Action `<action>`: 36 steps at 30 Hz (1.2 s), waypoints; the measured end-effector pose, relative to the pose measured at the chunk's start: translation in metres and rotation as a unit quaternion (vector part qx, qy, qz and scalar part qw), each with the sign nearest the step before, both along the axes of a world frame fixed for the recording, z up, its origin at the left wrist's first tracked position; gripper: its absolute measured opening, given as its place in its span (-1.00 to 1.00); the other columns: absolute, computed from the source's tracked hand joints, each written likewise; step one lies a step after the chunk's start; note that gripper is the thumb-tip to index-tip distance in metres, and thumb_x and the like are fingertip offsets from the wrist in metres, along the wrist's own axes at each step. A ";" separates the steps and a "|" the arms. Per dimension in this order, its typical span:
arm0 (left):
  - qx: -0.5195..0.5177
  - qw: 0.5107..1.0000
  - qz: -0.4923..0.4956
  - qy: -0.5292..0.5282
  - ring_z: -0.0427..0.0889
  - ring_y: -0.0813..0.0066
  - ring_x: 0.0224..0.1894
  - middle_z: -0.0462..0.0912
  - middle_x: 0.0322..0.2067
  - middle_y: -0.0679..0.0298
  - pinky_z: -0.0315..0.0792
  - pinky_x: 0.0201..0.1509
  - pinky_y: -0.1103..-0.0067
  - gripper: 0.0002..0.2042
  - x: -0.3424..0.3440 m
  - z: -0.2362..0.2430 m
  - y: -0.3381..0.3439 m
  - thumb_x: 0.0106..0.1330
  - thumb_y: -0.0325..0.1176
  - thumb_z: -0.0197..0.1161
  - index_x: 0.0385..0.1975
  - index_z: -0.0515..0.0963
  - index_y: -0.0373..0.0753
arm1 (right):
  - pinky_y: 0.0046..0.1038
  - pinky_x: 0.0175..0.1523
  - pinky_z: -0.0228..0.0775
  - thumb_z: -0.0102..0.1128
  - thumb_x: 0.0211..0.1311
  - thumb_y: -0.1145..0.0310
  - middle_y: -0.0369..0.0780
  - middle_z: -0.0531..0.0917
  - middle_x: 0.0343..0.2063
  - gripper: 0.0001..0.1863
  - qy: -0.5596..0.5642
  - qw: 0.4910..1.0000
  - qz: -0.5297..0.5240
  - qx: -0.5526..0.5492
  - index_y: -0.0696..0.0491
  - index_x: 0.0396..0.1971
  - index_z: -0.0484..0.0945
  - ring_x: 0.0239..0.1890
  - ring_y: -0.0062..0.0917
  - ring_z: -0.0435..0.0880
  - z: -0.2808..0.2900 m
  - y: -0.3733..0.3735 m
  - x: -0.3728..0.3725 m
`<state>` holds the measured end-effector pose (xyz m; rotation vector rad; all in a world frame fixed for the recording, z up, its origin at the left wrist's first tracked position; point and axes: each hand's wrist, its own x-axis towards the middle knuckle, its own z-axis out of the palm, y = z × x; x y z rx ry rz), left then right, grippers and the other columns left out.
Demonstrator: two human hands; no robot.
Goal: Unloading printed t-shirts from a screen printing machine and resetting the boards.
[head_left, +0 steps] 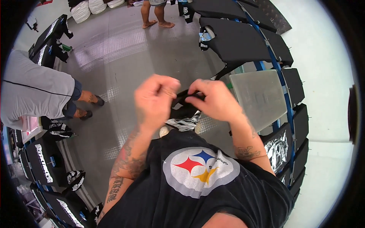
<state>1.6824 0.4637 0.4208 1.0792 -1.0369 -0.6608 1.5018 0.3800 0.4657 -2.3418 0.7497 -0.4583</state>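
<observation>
My left hand and my right hand are raised in front of my chest, both pinching a black piece of fabric that stretches between them. A black and white printed part of the cloth hangs below the hands. Both hands are closed on the fabric. To the right stands an empty grey printing pallet. My black shirt with a round grey emblem fills the lower view.
Black shirts lie on pallets on a blue-framed carousel at the right and back. More printed black shirts lie on pallets at the left. A person in a grey shirt bends at the left; another person's bare feet stand at the back.
</observation>
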 end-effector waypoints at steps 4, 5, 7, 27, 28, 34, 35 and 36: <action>0.041 0.984 0.101 0.144 0.47 0.66 -0.46 0.55 -0.48 0.38 0.40 -0.33 0.67 -0.84 0.077 -0.058 0.004 0.39 -0.34 0.29 -0.28 0.59 -0.31 | -0.40 -0.36 0.44 0.45 0.06 0.38 -0.15 0.63 -0.54 -0.79 0.006 1.000 0.004 0.030 0.14 -0.40 0.59 -0.48 -0.34 0.63 0.037 -0.011 -0.032; 0.048 0.979 0.126 0.150 0.46 0.66 -0.46 0.54 -0.49 0.39 0.40 -0.32 0.67 -0.83 0.099 -0.083 0.008 0.38 -0.33 0.29 -0.27 0.58 -0.32 | -0.43 -0.35 0.42 0.47 0.02 0.43 -0.20 0.63 -0.53 -0.82 -0.040 0.998 0.037 0.000 0.12 -0.44 0.60 -0.47 -0.38 0.63 0.043 -0.015 -0.036; 0.157 0.960 0.229 0.021 0.46 0.65 -0.46 0.54 -0.51 0.41 0.39 -0.32 0.68 -0.84 0.141 -0.139 0.027 0.35 -0.35 0.31 -0.28 0.58 -0.32 | -0.44 -0.35 0.42 0.48 0.00 0.45 -0.22 0.64 -0.52 -0.82 -0.050 0.997 0.057 -0.012 0.11 -0.46 0.60 -0.46 -0.39 0.64 0.059 -0.015 -0.049; 0.072 0.942 0.045 -0.325 0.31 0.02 0.16 0.39 0.07 0.08 0.26 0.25 0.26 -0.77 -0.020 -0.098 0.023 0.16 -0.32 0.31 -0.23 0.68 -0.26 | -0.50 -0.46 0.31 0.59 -0.20 0.36 -0.31 0.59 -0.55 -0.73 -0.070 0.987 0.111 -0.091 0.08 -0.53 0.63 -0.52 -0.46 0.52 0.102 0.026 -0.034; 0.134 0.911 0.073 -0.384 0.30 0.00 0.18 0.38 0.09 0.06 0.23 0.27 0.23 -0.78 -0.013 -0.114 0.019 0.16 -0.30 0.32 -0.25 0.69 -0.26 | -0.49 -0.45 0.30 0.59 -0.21 0.37 -0.32 0.59 -0.56 -0.74 -0.072 0.986 0.109 -0.100 0.07 -0.54 0.63 -0.52 -0.46 0.51 0.105 0.028 -0.043; 0.331 0.789 0.118 -0.504 0.46 0.08 0.08 0.45 0.06 0.09 0.45 0.08 0.33 -0.84 0.087 -0.197 0.052 0.17 -0.35 0.35 -0.34 0.69 -0.29 | -0.53 -0.44 0.27 0.65 -0.37 0.39 -0.27 0.62 -0.58 -0.63 -0.115 0.976 -0.021 -0.184 0.11 -0.56 0.58 -0.56 -0.52 0.54 0.128 0.027 -0.106; 0.256 0.825 0.137 -0.485 0.51 0.12 0.01 0.48 0.02 0.09 0.49 0.01 0.35 -0.88 0.102 -0.198 0.057 0.16 -0.42 0.34 -0.35 0.67 -0.31 | -0.52 -0.42 0.31 0.65 -0.37 0.38 -0.26 0.64 -0.55 -0.63 -0.063 0.983 -0.062 -0.162 0.12 -0.54 0.59 -0.53 -0.50 0.57 0.124 0.029 -0.115; 0.248 0.845 0.122 -0.458 0.57 0.15 -0.06 0.51 -0.02 0.10 0.52 -0.05 0.38 -0.91 0.114 -0.196 0.061 0.15 -0.49 0.33 -0.36 0.66 -0.33 | -0.50 -0.40 0.35 0.65 -0.36 0.38 -0.25 0.66 -0.52 -0.63 -0.053 0.984 -0.068 -0.155 0.12 -0.53 0.59 -0.51 -0.47 0.60 0.117 0.035 -0.123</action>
